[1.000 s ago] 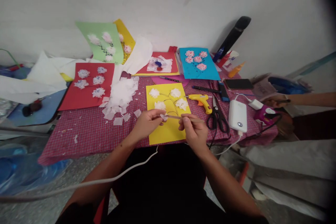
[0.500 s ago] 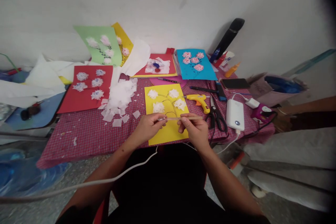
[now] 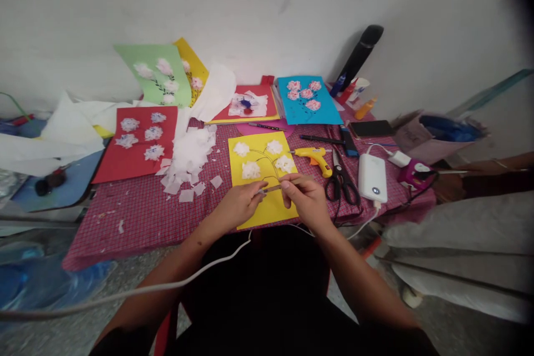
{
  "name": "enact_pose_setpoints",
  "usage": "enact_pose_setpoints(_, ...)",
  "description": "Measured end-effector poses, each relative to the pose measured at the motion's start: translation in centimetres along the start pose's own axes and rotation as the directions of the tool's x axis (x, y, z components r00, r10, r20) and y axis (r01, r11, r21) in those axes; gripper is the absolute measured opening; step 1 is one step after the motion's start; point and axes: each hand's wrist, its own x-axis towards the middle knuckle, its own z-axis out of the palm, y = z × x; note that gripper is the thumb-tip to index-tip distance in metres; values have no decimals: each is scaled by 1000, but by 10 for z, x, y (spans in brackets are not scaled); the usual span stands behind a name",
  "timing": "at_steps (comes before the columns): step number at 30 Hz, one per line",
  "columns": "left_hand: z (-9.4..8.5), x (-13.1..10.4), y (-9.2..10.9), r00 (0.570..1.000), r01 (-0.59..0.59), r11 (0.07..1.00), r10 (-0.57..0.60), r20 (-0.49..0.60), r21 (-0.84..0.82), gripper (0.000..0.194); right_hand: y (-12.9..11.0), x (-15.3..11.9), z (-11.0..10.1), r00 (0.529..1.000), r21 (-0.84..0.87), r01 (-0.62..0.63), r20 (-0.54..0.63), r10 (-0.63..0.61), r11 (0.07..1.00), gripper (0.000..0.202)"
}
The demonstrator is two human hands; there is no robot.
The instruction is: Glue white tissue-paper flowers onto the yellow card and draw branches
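Over the yellow sheet (image 3: 267, 212), my right hand (image 3: 306, 197) pinches a thin brownish stick (image 3: 273, 188) between thumb and fingers. My left hand (image 3: 242, 203) is closed at the stick's other end, where a small whitish bit shows at the fingertips; its exact kind is unclear. On the sheet are several fluffy white paper flowers (image 3: 251, 170) and thin drawn stems (image 3: 273, 162). The lower flower area is partly hidden by my hands. Just right of the sheet lie a yellow glue gun (image 3: 314, 157) and black-handled scissors (image 3: 341, 184).
Left of the sheet is a heap of white paper squares (image 3: 189, 158), beside a red flower card (image 3: 137, 144). A blue card (image 3: 308, 101) leans at the back. A white power bank (image 3: 372, 178), a phone (image 3: 371, 129) and a purple adapter (image 3: 415, 172) lie right. Another person's arm (image 3: 492, 166) shows far right.
The stick has tilted, its right end now higher, and my right hand has shifted slightly left along it. My left hand has dipped a little. The view has shifted slightly.
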Motion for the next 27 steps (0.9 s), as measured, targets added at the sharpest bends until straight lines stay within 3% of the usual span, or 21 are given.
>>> enact_pose_setpoints(4, 0, 2, -2, 999, -17, 999, 18, 30, -27, 38, -1, 6, -6, 994, 35, -55, 92, 51, 998, 24)
enact_pose_setpoints(8, -3, 11, 1, 998, -37, 997, 40, 43, -73, 38, -1, 19, -10, 996, -179, 81, 37, -75, 981, 31)
enact_pose_setpoints(12, -7, 28, 7, 994, -80, 989, 88, 62, -121, 33, -17, 40, -12, 982, -307, 189, 45, -184, 933, 15)
enact_pose_setpoints(18, -14, 63, 12, 994, -65, 963, 85, 66, -262, 22, -51, 73, -26, 962, -186, 47, 272, 6, 981, 25)
enact_pose_setpoints(22, -20, 90, 14, 994, -81, 948, 99, 43, -308, 26, -58, 95, -37, 979, -264, 69, 203, -15, 962, 30)
enact_pose_setpoints(27, -25, 115, 16, 992, -125, 984, 123, -25, -125, 16, -57, 115, -41, 978, -523, 207, 104, -179, 827, 26)
